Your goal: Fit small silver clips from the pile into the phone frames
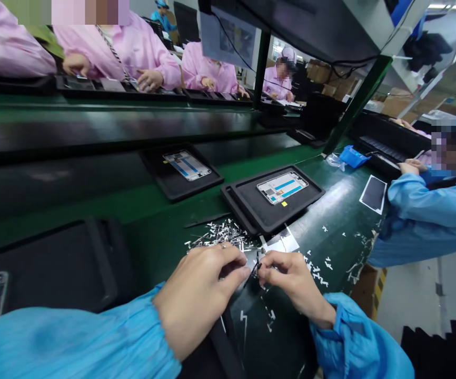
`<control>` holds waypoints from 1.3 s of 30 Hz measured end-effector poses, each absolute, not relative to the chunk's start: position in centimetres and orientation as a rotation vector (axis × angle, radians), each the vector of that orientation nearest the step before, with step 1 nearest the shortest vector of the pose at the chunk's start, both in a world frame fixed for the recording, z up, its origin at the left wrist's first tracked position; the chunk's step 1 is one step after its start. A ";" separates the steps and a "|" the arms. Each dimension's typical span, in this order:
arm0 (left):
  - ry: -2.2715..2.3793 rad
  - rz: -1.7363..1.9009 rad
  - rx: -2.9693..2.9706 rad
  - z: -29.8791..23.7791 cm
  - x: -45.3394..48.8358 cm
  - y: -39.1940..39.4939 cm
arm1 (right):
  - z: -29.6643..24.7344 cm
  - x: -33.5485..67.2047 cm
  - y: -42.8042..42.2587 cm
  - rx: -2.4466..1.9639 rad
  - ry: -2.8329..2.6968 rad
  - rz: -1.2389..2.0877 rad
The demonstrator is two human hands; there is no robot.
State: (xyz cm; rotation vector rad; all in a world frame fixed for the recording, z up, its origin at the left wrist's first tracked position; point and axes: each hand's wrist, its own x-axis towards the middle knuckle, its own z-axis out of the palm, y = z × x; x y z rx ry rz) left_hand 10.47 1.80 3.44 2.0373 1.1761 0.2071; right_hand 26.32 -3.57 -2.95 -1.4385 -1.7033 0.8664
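My left hand and my right hand meet low over the green bench, both with fingers pinched. A thin, dark, strip-like piece spans the gap between the fingertips. The right fingertips close on it; what the left fingers grip is largely hidden. Just beyond lies a heap of small white and black slivers, beside a white sheet. Behind the heap, a phone frame with blue strips rests in a black tray.
Another black tray holds a phone frame. More black trays sit at left. White scraps are scattered at right. A co-worker in a blue sleeve works at right; people in pink sit across. A green post rises from the bench.
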 end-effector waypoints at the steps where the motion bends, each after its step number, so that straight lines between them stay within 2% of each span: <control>1: 1.176 0.214 1.985 3.4 10.7 1.8 | -2.8 26.1 -3.6 -1.391 -1.629 0.922; 8: 1.140 0.313 1.748 3.2 11.8 2.6 | -2.7 25.1 -3.7 -1.245 -1.385 1.048; 17: 1.187 0.329 1.951 2.2 12.0 2.7 | -1.7 26.1 -3.8 -1.359 -1.392 0.855; 25: 1.008 0.427 2.160 1.1 11.8 1.9 | -1.0 26.6 -3.5 -1.283 -1.319 1.064; 31: 0.900 0.420 2.023 2.1 12.1 1.6 | -1.9 26.6 -3.1 -1.217 -1.272 1.154; 35: 0.991 0.329 1.783 3.7 12.5 1.9 | -2.2 26.9 -3.5 -1.307 -1.325 1.054; 39: 1.074 0.328 1.565 4.8 12.3 2.2 | -3.4 29.6 -5.0 -1.522 -1.384 0.706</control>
